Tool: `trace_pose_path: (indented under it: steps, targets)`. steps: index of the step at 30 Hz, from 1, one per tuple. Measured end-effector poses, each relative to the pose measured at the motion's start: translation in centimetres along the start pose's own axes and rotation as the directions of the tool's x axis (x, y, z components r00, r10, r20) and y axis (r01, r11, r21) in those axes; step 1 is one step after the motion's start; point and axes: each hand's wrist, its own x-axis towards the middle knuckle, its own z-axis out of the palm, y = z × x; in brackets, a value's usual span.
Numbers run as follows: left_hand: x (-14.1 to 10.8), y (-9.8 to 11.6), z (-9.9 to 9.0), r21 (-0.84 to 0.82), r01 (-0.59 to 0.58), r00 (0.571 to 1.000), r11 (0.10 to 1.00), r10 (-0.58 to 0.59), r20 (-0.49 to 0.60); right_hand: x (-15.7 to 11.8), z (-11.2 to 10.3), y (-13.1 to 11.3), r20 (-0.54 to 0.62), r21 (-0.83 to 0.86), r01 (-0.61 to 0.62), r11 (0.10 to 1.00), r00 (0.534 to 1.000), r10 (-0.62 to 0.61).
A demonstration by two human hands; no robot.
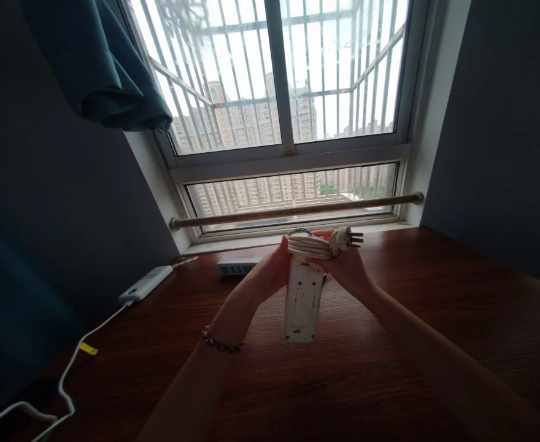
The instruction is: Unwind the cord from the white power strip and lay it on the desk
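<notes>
The left hand (pixel 274 271) grips the upper end of a white rectangular plastic power strip (pixel 303 301), held over the dark reddish-brown wooden tabletop (pixel 440 307); the right hand (pixel 347 270) curls around its coiled white cord (pixel 307 247), below the white three-pin plug (pixel 342 238). The tabletop stretches broadly rightward. Both forearms reach forward, converging.
</notes>
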Motion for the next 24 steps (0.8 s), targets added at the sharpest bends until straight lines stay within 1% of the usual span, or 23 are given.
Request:
trace_pose_path:
  steps: [1,3,5,6,9,11,13,15,17,19,21,23,24]
  targets:
    - [0.0,0.0,0.2,0.01,-0.021,1.0,1.0,0.021,-0.009,-0.1,0.1,0.0,0.003,0.001,0.012,1.0,1.0,-0.012]
    - [0.0,0.1,0.4,0.044,-0.046,0.999,0.998,0.046,0.004,-0.2,0.2,-0.1,0.018,0.003,-0.016,1.0,1.0,0.016]
    - [0.0,0.1,0.6,0.088,-0.051,0.999,0.995,0.049,0.023,-0.2,0.0,-0.3,0.037,0.012,-0.089,0.996,0.995,0.089]
    - [0.0,0.1,0.6,0.111,-0.044,0.999,0.993,0.043,0.015,-0.2,-0.1,-0.4,0.046,0.02,-0.135,0.991,0.99,0.134]
    - [-0.2,0.2,0.4,0.158,0.059,0.997,0.986,-0.051,-0.055,0.0,-0.6,-1.1,0.111,0.008,-0.231,0.973,0.967,0.229]
    - [-0.5,0.4,0.3,0.155,0.15,0.988,0.976,-0.142,-0.063,0.1,-0.9,-1.8,0.139,-0.03,-0.266,0.963,0.953,0.268]
    - [-0.7,0.6,0.4,0.14,0.222,0.975,0.965,-0.22,-0.025,0.3,-1.1,-2.5,0.113,-0.048,-0.315,0.948,0.941,0.318]
    - [-0.8,0.8,0.5,0.128,0.264,0.963,0.956,-0.268,0.012,0.5,-1.1,-3.2,0.057,-0.029,-0.373,0.927,0.926,0.374]
    - [-0.9,0.9,0.6,0.125,0.276,0.957,0.953,-0.284,0.051,0.5,-1.2,-3.7,0.017,-0.009,-0.394,0.919,0.919,0.394]
    - [-0.8,0.8,0.5,0.139,0.272,0.956,0.952,-0.284,0.072,0.5,-1.2,-4.2,-0.004,-0.015,-0.389,0.921,0.921,0.389]
    - [-0.9,0.9,0.1,0.191,0.27,0.959,0.944,-0.281,0.037,0.4,-1.2,-4.6,-0.012,-0.025,-0.386,0.922,0.922,0.386]
    - [-1.1,1.1,-0.4,0.297,0.292,0.956,0.909,-0.285,-0.065,0.3,-1.3,-4.8,-0.023,-0.022,-0.38,0.925,0.925,0.379]
    - [-1.2,1.3,-0.6,0.375,0.282,0.959,0.883,-0.247,-0.14,0.2,-1.4,-4.9,-0.034,-0.02,-0.367,0.93,0.93,0.366]
